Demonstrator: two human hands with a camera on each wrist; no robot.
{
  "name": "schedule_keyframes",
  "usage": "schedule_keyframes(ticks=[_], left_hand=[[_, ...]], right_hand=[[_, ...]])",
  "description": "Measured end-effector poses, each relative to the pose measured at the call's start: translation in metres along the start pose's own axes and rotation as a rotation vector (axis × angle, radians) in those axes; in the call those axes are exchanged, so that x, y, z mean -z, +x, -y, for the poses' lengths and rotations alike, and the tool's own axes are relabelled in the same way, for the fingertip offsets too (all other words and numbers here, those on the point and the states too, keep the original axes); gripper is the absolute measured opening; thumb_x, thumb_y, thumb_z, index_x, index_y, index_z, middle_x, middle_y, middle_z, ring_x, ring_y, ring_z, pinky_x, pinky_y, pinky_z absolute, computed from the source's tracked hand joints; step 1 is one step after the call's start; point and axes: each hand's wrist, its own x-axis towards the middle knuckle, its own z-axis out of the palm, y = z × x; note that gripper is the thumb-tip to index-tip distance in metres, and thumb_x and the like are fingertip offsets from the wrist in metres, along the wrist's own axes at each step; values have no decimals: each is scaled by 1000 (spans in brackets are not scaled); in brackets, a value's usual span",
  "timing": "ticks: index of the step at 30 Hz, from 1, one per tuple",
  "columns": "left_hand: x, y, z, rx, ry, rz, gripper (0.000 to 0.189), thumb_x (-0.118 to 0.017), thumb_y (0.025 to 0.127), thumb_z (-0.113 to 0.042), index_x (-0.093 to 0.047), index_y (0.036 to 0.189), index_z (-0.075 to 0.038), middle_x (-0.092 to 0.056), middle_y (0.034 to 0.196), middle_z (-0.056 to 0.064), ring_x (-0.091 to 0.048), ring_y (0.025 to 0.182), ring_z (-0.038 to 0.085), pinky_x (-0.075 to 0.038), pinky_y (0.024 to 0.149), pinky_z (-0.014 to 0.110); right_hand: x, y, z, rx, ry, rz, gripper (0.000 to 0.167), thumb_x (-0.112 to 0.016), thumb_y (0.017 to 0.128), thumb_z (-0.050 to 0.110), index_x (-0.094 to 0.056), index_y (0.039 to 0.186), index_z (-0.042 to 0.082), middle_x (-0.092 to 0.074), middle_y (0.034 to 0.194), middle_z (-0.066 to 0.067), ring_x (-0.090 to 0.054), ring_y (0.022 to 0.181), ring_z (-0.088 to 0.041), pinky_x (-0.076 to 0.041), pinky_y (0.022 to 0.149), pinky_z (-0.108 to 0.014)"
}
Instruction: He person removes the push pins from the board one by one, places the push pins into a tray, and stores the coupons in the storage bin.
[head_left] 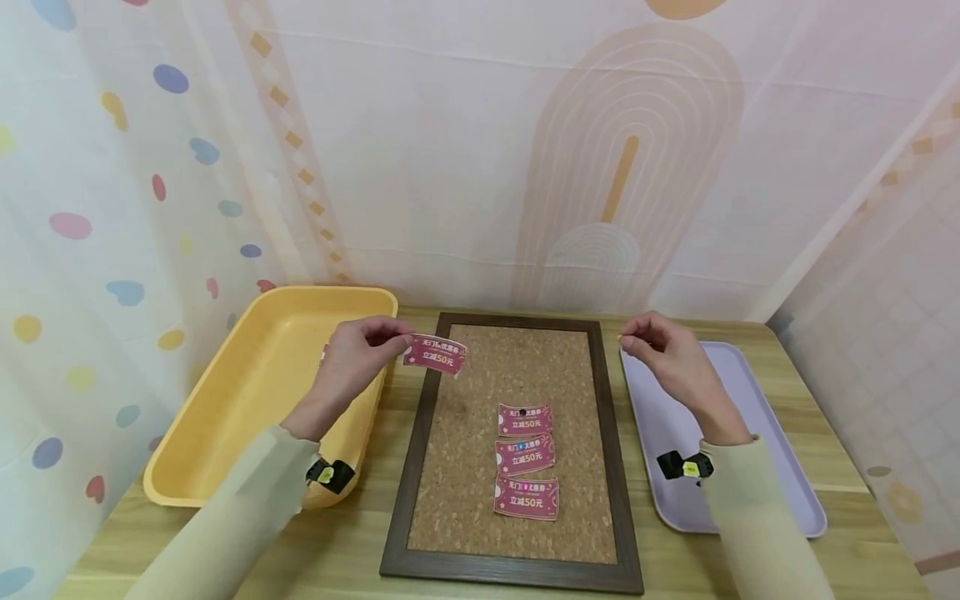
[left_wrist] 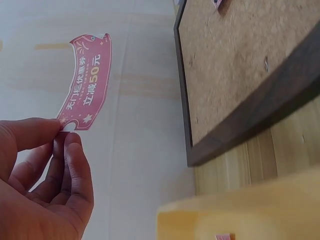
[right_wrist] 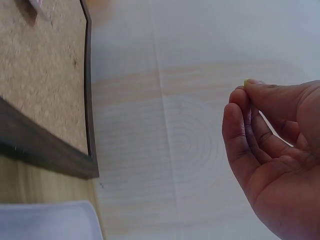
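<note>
My left hand (head_left: pixel 351 367) pinches a pink paper coupon (head_left: pixel 435 354) by one end, between thumb and fingertips. The coupon bows slightly and overlaps the upper left frame of the corkboard (head_left: pixel 517 358) in the head view. Over the far end of the lilac tray, my right hand (head_left: pixel 672 362) pinches a tiny yellow-green push pin (right_wrist: pixel 246 82), mostly hidden by the fingertips. Three matching coupons sit in a column on the board: a top one (head_left: pixel 536 426) with a black pin, a middle one (head_left: pixel 528 459) with a blue pin, and a lower one (head_left: pixel 525 504) with a pink pin.
A yellow bin (head_left: pixel 225 417) stands left of the board, with a pink coupon (left_wrist: pixel 223 236) partly showing in it. To the right lies the lilac tray (head_left: pixel 772 458). Behind the wooden table (head_left: pixel 322 558) hangs a patterned curtain (head_left: pixel 450 167).
</note>
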Motion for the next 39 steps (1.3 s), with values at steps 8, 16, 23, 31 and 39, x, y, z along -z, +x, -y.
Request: schedule_keyframes(ticks=[8, 16, 23, 31, 39], left_hand=[[16, -1, 11, 22, -33, -13, 24, -68, 101, -19, -75, 115, -1, -73, 107, 15, -62, 86, 21, -54, 72, 24], [31, -2, 23, 45, -67, -27, 31, -69, 100, -21, -73, 120, 3, -72, 108, 18, -65, 83, 14, -56, 68, 20], [45, -2, 32, 68, 24, -43, 30, -69, 100, -22, -74, 119, 1, -72, 109, 16, -61, 83, 12, -54, 70, 22], [64, 2, 44, 107, 76, 6, 31, -64, 103, -25, -72, 121, 0, -70, 115, 18, -59, 90, 18, -51, 73, 21], [75, 6, 60, 102, 26, 23, 31, -64, 103, -19, -69, 121, 6, -70, 114, 16, -64, 89, 9, -55, 78, 19]], right_hand=[[10, -5, -8, -10, -12, -27, 10, -66, 101, 6, -66, 107, -2, -69, 93, -8, -60, 78, -6, -48, 64, -22], [20, -8, -18, -19, -41, -48, 11, -65, 101, 5, -66, 108, -4, -67, 88, -2, -60, 74, -7, -48, 61, -24], [29, -10, -29, -11, -36, -22, 10, -65, 100, 1, -66, 108, -5, -66, 88, -1, -62, 73, -5, -51, 65, -21], [40, -13, -43, -19, -73, -9, 10, -65, 100, 1, -66, 108, -5, -67, 90, -3, -62, 79, -5, -49, 69, -19], [48, -13, -57, -43, -123, -14, 9, -66, 99, -2, -65, 106, -7, -67, 94, -12, -60, 82, -1, -48, 72, -15]])
